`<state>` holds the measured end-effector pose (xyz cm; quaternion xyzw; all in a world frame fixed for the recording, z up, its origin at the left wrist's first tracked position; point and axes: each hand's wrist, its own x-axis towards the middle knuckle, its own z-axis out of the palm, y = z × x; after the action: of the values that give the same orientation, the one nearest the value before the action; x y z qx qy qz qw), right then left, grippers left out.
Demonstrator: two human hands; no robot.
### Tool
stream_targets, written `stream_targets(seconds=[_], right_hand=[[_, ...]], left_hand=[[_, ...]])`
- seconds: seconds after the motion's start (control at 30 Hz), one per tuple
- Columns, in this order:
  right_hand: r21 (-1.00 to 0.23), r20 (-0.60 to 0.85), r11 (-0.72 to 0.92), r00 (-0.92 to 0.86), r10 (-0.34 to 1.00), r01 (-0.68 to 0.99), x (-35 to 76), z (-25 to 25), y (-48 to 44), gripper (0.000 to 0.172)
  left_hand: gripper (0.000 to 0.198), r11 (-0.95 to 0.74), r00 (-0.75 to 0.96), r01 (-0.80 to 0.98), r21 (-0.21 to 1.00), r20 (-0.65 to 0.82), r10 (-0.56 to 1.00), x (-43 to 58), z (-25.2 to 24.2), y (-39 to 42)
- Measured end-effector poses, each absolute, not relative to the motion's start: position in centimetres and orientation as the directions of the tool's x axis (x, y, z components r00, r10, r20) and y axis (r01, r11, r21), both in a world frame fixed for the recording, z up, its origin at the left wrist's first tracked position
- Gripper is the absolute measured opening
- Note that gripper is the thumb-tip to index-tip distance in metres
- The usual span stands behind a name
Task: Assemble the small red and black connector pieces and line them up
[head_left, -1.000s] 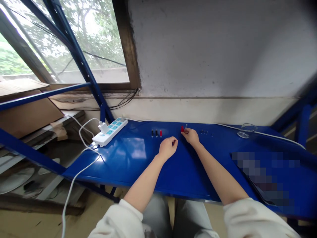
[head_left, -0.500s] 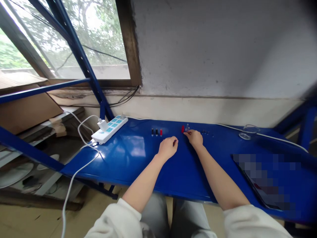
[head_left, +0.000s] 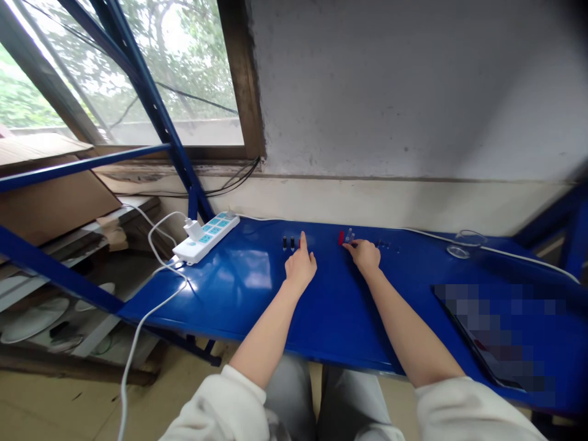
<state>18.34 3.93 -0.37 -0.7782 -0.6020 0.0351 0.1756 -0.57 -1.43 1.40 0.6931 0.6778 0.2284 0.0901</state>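
Observation:
My left hand point(head_left: 301, 268) points forward with its index finger stretched out and the other fingers curled. Its fingertip is over or beside a small red-topped piece point(head_left: 300, 244), mostly hidden behind the finger. Just left of it stand two small black-topped pieces point(head_left: 293, 243) with pale lower ends. My right hand point(head_left: 366, 256) is in a pinch, thumb and index fingertips together at the table. Whatever lies between them is too small to make out. Close to those fingertips are red pieces point(head_left: 341, 237) and small clear cylinders point(head_left: 350, 234).
Several tiny clear pieces point(head_left: 384, 245) lie right of my right hand. A white power strip point(head_left: 206, 239) with a plug and cable is at the left of the blue table point(head_left: 229, 306). A clear round container point(head_left: 458, 252) and a dark flat pixelated object point(head_left: 487, 343) are at the right.
My left hand has moved slightly left and forward, its index finger now stretched out to the red-topped piece. My right hand stays pinched in nearly the same place.

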Motion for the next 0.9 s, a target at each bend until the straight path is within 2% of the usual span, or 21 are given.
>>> stream_targets(seconds=[0.13,0.23,0.3,0.37,0.5,0.57,0.63,0.73,0.9], right_hand=[[-0.210,0.118,-0.239,0.267,0.956,0.948,17.9,0.8,2.8,0.038],[-0.149,0.103,-0.203,0.220,0.970,0.968,17.2,1.8,1.3,0.032],[-0.197,0.118,-0.153,0.178,0.977,0.968,16.6,2.2,0.3,0.030],[-0.289,0.158,-0.085,0.135,0.978,0.954,15.9,2.3,-0.6,0.032],[-0.554,0.235,0.043,0.106,0.966,0.832,14.5,1.7,-1.3,0.045],[-0.687,0.269,0.137,0.075,0.960,0.713,14.0,1.2,-1.3,0.050],[-0.773,0.322,0.234,0.046,0.946,0.590,13.6,0.9,-1.3,0.051],[-0.809,0.393,0.308,0.071,0.917,0.500,13.4,0.8,-1.5,0.049],[-0.737,0.464,0.325,0.094,0.881,0.593,13.3,1.5,-2.1,0.046]], left_hand=[[0.066,-0.026,-0.061,0.897,0.441,0.181,0.982,-1.1,1.1,-1.0],[0.049,-0.039,-0.079,0.877,0.478,0.226,0.971,-1.5,0.8,-0.6],[0.033,-0.075,-0.095,0.840,0.537,0.282,0.955,-1.6,0.7,-0.4],[0.023,-0.145,-0.089,0.751,0.645,0.317,0.944,-1.5,0.5,-0.1],[0.016,-0.277,0.015,0.335,0.901,0.289,0.957,-0.4,0.2,0.0],[0.014,-0.286,0.096,0.131,0.949,0.276,0.957,0.3,0.2,-0.2],[0.013,-0.287,0.157,0.007,0.958,0.282,0.946,0.8,0.3,-0.5],[0.016,-0.288,0.183,-0.071,0.955,0.297,0.937,1.1,0.6,-0.9],[0.027,-0.250,0.137,-0.087,0.964,0.260,0.956,1.3,1.1,-1.4]])
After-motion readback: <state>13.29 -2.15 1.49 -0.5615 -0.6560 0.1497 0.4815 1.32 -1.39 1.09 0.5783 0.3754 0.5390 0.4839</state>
